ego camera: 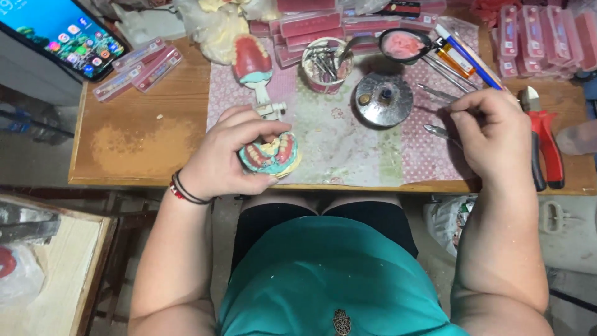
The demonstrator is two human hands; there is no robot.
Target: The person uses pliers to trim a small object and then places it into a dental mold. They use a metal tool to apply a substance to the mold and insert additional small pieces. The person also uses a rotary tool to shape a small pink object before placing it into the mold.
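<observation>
Gripping the teal-and-cream plaster dental cast with pink wax gums [272, 155] snugly, left hand [227, 155] could drop it off the wooden table [137, 134] edge while right hand [491, 134] pinches a thin metal pick [438, 111].

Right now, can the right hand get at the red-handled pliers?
Probably yes. The right hand is beside the red-handled pliers, and the table between them shows nothing in the way. But its fingers pinch a thin metal tool, which it would have to put down first.

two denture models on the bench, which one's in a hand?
The near dental model, at the table's front edge: the left hand grips it. The other model, red on top, stands untouched farther back on its stand.
</observation>
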